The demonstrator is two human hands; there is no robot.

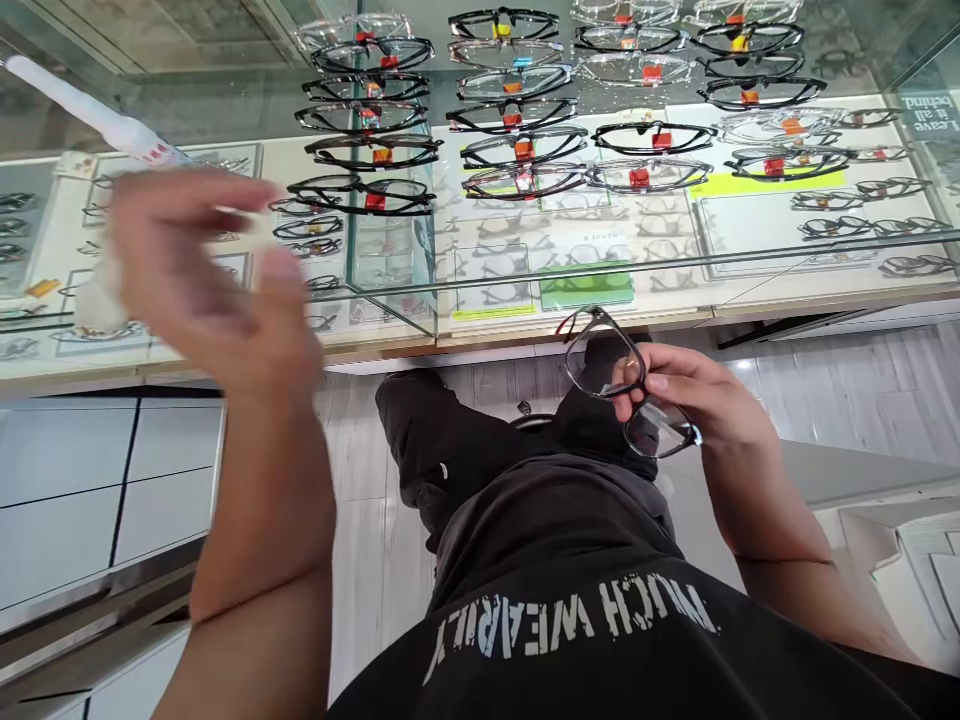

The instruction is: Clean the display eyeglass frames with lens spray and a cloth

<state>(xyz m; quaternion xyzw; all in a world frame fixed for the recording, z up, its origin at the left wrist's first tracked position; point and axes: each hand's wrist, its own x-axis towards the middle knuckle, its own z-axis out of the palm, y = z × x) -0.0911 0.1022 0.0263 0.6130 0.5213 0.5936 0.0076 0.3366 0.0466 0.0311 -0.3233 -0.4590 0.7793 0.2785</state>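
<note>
My right hand (697, 390) pinches a pair of dark-rimmed eyeglasses (596, 350) near the bridge, tilted over my lap in front of the display counter. Motion blurs my left hand (210, 270), raised over the glass counter at the left. Its thumb and forefinger stand apart, and nothing shows between them. Just beyond it, a slim white tube-like object (97, 110) with red print points to the upper left; its near end is close to the fingers, and whether they touch cannot be told. A blurred whitish object (105, 290) shows beside the wrist.
Several rows of eyeglasses (517, 130) with coloured tags lie on the glass counter (247, 90). More frames (832, 225) sit on the shelf beneath the glass. The counter's front edge (525, 350) runs just beyond my knees. White drawers (67, 480) stand at the left.
</note>
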